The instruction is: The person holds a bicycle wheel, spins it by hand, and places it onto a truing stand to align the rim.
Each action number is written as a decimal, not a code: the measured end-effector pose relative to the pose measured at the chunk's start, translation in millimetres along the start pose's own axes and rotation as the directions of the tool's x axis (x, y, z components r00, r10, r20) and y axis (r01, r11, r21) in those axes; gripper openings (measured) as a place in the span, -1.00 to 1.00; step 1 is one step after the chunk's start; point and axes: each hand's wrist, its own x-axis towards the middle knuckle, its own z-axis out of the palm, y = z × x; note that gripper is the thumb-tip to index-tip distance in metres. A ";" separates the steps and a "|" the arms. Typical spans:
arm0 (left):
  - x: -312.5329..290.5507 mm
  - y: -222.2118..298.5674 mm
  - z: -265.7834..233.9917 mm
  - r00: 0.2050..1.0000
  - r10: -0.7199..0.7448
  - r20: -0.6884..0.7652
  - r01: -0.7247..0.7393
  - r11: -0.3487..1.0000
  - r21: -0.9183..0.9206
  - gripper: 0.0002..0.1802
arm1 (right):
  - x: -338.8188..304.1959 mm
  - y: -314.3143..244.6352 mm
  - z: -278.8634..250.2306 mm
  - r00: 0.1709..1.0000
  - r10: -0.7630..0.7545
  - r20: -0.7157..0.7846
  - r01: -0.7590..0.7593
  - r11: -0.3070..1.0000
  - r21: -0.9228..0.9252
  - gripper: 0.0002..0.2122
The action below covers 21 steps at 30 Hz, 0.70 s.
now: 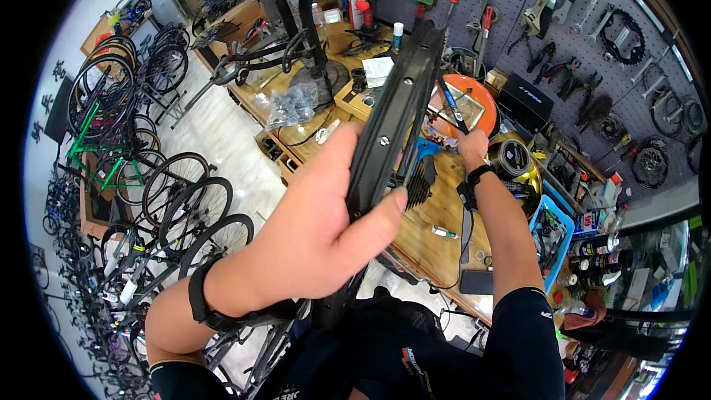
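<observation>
Black bicycle rim (396, 104), drilled holes, left hand (315, 230) clamped round it; right hand (472, 150) pinching thin tool (450, 104)

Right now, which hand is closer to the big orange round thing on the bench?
Right. The right hand reaches out just beside the orange round thing, holding a thin tool. The left hand grips the black bicycle rim closer to the body.
</observation>
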 end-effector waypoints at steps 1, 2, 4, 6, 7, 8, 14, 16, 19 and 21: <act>-0.4 -0.5 -0.7 1.000 0.004 0.002 -0.004 1.000 0.004 -0.47 | 1.2 1.2 1.2 1.000 -0.017 0.004 0.017 1.000 -0.010 -0.61; -0.7 -1.4 -1.3 1.000 0.007 -0.001 -0.007 1.000 0.016 -0.46 | 3.9 2.6 4.0 1.000 0.001 0.006 -0.001 1.000 -0.003 -0.62; -0.5 -3.1 -2.2 1.000 0.019 -0.001 -0.019 0.999 0.037 -0.44 | 12.1 12.1 9.6 0.999 0.041 0.006 -0.041 0.999 0.004 -0.63; 0.4 -1.5 -3.3 0.999 0.044 0.014 -0.046 0.991 0.123 -0.43 | 21.3 23.3 13.2 0.999 0.044 0.001 -0.044 0.999 0.009 -0.63; -0.7 -5.6 -2.6 0.998 0.056 0.019 -0.058 0.987 0.148 -0.40 | 26.1 28.8 15.0 0.998 0.060 0.000 -0.060 0.998 -0.001 -0.63; -0.9 -7.6 -1.8 1.000 0.025 0.019 -0.027 0.992 0.121 -0.39 | 30.4 34.6 17.1 0.997 0.078 -0.002 -0.078 0.997 -0.011 -0.63; -3.0 -4.9 0.6 0.994 -0.104 0.017 0.104 0.994 -0.035 -0.37 | 26.6 45.5 16.6 0.999 0.045 -0.015 -0.045 0.998 0.038 -0.62; -3.4 -9.2 3.3 0.998 -0.062 -0.030 0.061 0.997 -0.052 -0.40 | 27.7 48.0 15.3 0.999 0.041 -0.005 -0.041 0.998 0.050 -0.63; -6.4 -15.6 4.9 0.998 -0.025 -0.064 0.021 0.998 -0.066 -0.41 | 23.9 47.6 4.9 0.999 0.037 0.026 -0.037 0.999 0.031 -0.63; -6.0 -16.4 4.1 0.999 -0.018 -0.040 0.016 0.998 -0.064 -0.40 | 20.8 48.6 -1.4 1.000 -0.010 -0.007 0.010 1.000 0.021 -0.63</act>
